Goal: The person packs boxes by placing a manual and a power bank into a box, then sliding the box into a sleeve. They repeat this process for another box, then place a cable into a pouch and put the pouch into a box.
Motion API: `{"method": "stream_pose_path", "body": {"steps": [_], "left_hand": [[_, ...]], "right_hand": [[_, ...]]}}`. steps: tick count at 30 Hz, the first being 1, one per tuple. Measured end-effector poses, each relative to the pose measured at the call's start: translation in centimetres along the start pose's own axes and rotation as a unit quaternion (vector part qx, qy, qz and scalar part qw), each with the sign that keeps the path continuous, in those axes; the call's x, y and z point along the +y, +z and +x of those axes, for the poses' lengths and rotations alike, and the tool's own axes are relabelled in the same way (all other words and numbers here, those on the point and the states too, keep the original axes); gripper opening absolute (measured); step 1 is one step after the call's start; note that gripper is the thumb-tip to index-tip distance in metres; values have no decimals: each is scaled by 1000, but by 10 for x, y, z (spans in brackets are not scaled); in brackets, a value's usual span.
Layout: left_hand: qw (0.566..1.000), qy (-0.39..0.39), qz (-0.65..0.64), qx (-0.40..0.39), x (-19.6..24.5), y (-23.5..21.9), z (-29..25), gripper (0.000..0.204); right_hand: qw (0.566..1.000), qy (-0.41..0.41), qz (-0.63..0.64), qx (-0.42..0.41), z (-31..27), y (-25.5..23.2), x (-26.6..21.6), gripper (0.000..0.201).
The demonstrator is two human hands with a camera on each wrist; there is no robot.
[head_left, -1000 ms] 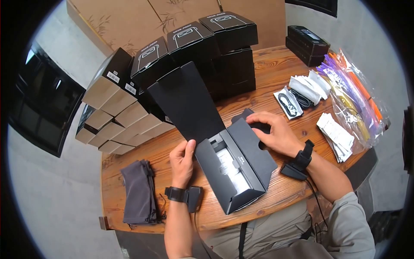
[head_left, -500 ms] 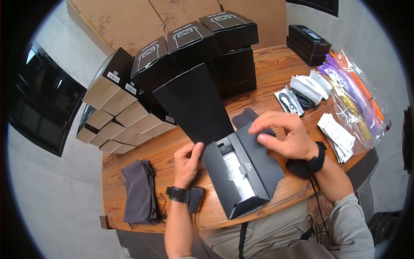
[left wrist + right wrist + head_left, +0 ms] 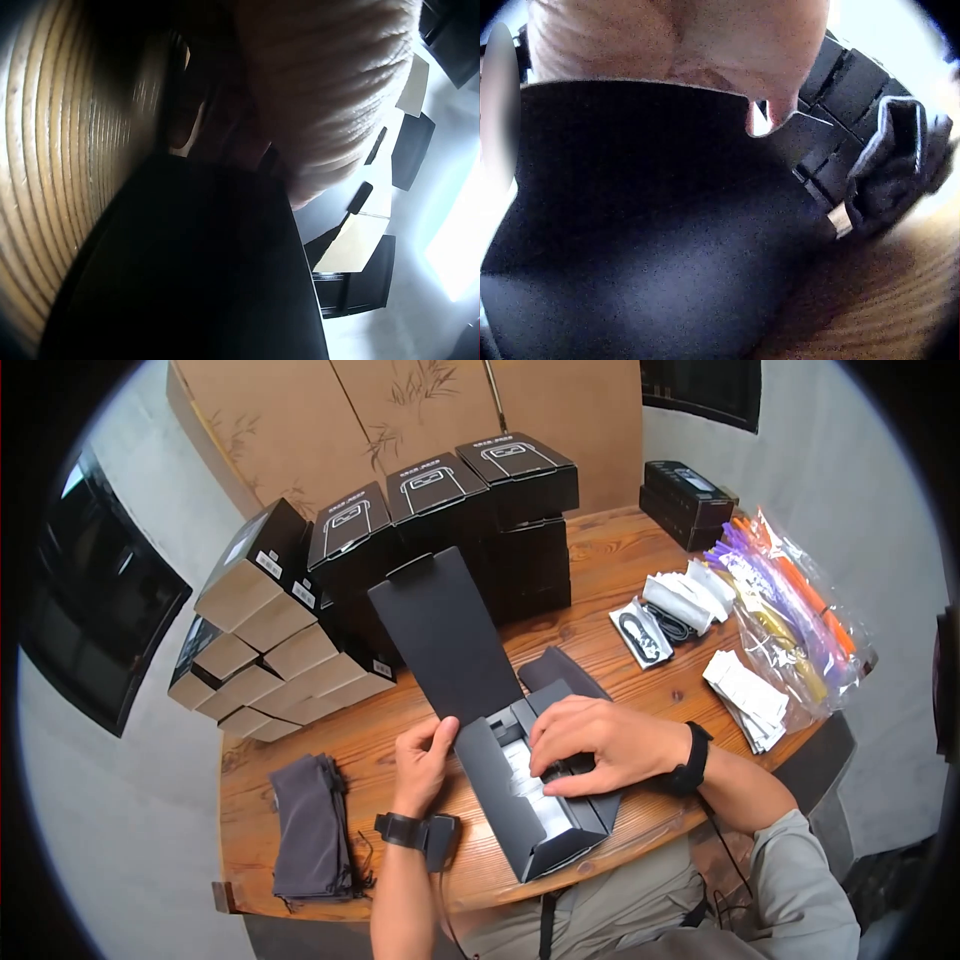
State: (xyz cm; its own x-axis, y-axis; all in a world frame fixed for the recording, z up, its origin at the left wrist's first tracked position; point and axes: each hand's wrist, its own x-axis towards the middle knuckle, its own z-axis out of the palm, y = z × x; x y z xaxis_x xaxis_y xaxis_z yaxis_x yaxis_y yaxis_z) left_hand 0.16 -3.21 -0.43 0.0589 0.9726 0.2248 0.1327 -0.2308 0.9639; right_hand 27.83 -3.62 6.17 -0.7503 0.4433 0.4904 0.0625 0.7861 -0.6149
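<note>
A black box [image 3: 490, 785] lies tilted on the wooden table, its long lid [image 3: 450, 635] raised and white contents [image 3: 524, 785] showing inside. My left hand [image 3: 424, 765] grips its left side near the lid's hinge, thumb on the edge. My right hand [image 3: 612, 745] reaches over the right side flap, its curled fingers and thumb closing at the inner panel's tab and covering it. In the left wrist view, my palm [image 3: 330, 90] hides most of the grip. A black panel covers the fingertips of my right hand [image 3: 682, 45] in the right wrist view.
Stacked boxes [image 3: 520, 565] stand behind and to the left. Grey pouches [image 3: 308, 830] lie front left, another dark pouch [image 3: 565, 670] behind the box. Bagged cables [image 3: 642, 638], paper slips [image 3: 748, 698] and plastic-wrapped colourful strips [image 3: 785, 610] are at the right.
My right hand has come off the side flap and moved left and down over the box opening, its fingers now at the inner panel. My left hand keeps its grip. The head view has shifted.
</note>
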Motion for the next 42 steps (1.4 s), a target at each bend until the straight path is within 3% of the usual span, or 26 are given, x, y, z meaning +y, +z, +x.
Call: {"method": "stream_pose_path", "body": {"steps": [7,13,23,27,33,36,37,40,42], "left_hand": [[1000,1,16,-6,3,0,-2,27],[1000,8,7,-6,9,1,-2,28],[1000,20,10,8,4,1,-1,31],[1000,26,11,-11,1,-2,0,33],[999,32,3,-20,6,-2,-2,33],[999,31,-4,-24,3,-1,0,33],[999,27,-6,-24,4,-1,0,33],[999,27,16,-26,2,-4,0,33],[999,37,15,-20,0,-4,0,32]], "right_hand": [[973,62,-154,-159,15,0,-20,30],[936,-6,-311,-164,24,27,-20,42],[902,-3,-300,-311,26,10,-32,48],[911,2,-235,-340,23,-4,-42,47],[908,-2,-244,-341,27,-12,-52,43],[904,42,-226,-361,39,-7,-48,40],[923,15,-231,-306,41,-1,-46,30],[870,49,-314,-376,55,11,-44,21],[867,-1,-366,-338,48,20,-32,20]]}}
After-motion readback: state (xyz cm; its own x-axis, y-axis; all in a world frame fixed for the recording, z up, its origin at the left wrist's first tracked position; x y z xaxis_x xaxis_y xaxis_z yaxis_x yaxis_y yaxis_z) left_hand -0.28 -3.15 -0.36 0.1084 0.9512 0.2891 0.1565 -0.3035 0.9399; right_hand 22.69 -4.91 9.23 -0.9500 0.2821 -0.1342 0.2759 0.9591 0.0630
